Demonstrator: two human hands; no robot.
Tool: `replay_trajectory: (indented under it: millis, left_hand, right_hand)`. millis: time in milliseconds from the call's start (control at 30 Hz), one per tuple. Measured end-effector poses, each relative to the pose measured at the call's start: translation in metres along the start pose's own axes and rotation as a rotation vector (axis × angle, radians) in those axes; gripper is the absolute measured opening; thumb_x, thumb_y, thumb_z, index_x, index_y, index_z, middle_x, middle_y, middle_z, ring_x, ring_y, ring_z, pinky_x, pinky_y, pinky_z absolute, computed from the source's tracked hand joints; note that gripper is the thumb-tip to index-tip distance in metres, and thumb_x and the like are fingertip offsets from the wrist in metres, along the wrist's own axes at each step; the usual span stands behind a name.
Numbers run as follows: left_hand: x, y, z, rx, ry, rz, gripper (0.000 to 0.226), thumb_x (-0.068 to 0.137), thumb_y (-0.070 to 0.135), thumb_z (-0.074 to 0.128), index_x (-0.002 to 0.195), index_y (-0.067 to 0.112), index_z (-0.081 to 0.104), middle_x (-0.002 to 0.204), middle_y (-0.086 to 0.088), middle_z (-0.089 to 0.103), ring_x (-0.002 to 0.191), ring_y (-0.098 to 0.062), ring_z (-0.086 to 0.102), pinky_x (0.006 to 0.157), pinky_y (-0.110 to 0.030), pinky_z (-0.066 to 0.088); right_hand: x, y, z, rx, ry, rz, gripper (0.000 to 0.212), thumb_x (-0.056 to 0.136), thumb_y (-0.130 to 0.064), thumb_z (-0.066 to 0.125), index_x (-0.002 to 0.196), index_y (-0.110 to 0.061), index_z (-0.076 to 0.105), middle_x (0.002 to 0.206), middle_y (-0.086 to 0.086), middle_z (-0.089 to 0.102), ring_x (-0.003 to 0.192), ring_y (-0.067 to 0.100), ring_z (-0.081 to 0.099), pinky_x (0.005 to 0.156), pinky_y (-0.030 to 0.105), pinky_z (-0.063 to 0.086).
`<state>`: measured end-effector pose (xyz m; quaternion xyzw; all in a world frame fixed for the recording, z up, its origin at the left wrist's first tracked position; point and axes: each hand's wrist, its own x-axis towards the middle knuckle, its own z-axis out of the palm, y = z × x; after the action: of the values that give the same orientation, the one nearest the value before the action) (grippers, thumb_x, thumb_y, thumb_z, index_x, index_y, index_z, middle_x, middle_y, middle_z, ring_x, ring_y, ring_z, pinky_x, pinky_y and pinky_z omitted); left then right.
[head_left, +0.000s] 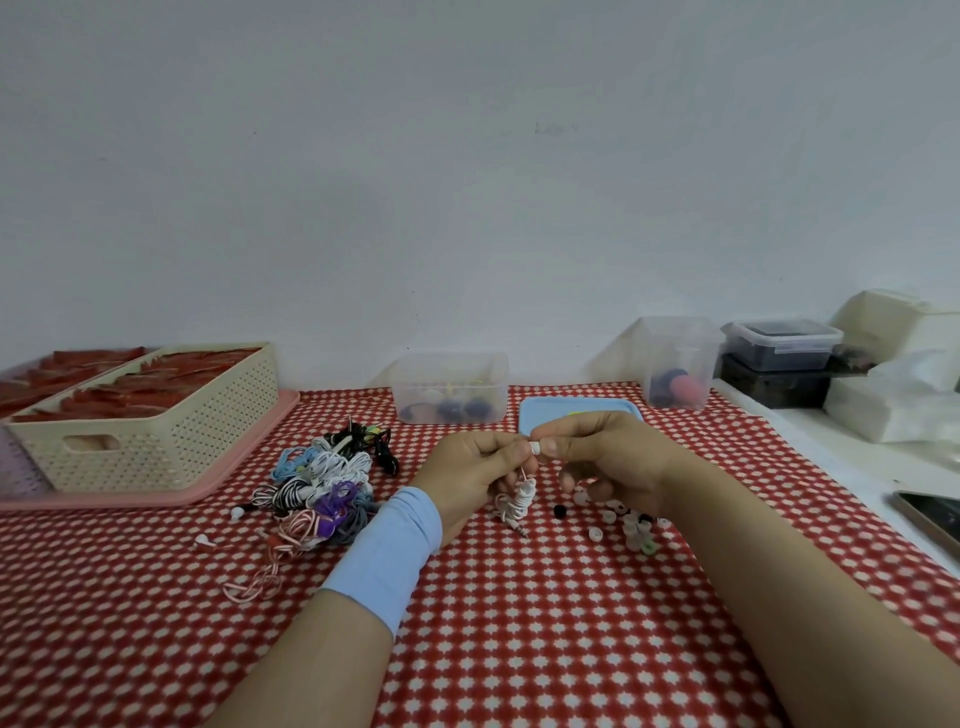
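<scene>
Both hands meet just above the red-checked tablecloth (519, 623), pinching one white earbud (535, 448) between thumbs and forefingers. Its coiled cable (521, 501) hangs under the left hand (470, 470), and the right hand (608, 457) keeps its other fingers loosely bent. Forearms angle inward; behind, a clear tub (451, 374) holds dark round pieces and a cream basket (150, 431) holds red packets.
</scene>
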<state>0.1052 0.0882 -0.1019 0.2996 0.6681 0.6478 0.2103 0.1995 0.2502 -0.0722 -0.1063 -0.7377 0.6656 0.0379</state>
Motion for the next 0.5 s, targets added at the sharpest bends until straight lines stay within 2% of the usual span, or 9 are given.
replay_trajectory:
  millis: [100,233,333,500]
  left_hand:
    - [0.0017,0.0016,0.0031,0.012,0.042,-0.005,0.011,0.093,0.015,0.064,0.092,0.013,0.075,0.078,0.001,0.073,0.065,-0.007,0.057,0.073,-0.027,0.051]
    - [0.0016,0.0035,0.0045,0.042,0.079,0.006,0.011,0.092,0.016,0.066,0.096,0.012,0.075,0.076,0.002,0.074,0.061,-0.004,0.058,0.066,-0.02,0.053]
    - [0.0007,0.0038,0.0041,0.067,0.079,0.013,0.011,0.093,0.017,0.065,0.097,0.014,0.075,0.072,0.003,0.073,0.062,-0.004,0.06,0.069,-0.021,0.055]
    - [0.0007,0.0031,0.0049,0.024,0.071,0.006,0.01,0.093,0.016,0.065,0.096,0.014,0.075,0.079,0.0,0.075,0.065,-0.007,0.061,0.075,-0.028,0.055]
  right_hand:
    - [-0.0018,-0.0026,-0.0018,-0.081,0.081,-0.062,0.008,0.087,-0.014,0.076,0.092,-0.016,0.082,0.085,0.007,0.076,0.059,0.013,0.06,0.045,0.022,0.036]
    - [-0.0049,-0.0056,-0.0033,-0.146,0.075,-0.093,0.009,0.087,-0.017,0.076,0.094,-0.019,0.082,0.09,0.005,0.078,0.063,0.013,0.06,0.045,0.022,0.038]
    - [-0.0053,-0.0049,-0.0028,-0.217,0.095,-0.138,0.008,0.083,-0.018,0.081,0.09,-0.02,0.082,0.078,0.003,0.075,0.059,0.013,0.057,0.045,0.022,0.039]
    - [-0.0031,-0.0025,-0.0004,-0.221,0.145,-0.195,0.008,0.083,-0.014,0.08,0.091,-0.014,0.08,0.073,0.002,0.075,0.056,0.014,0.058,0.042,0.019,0.04]
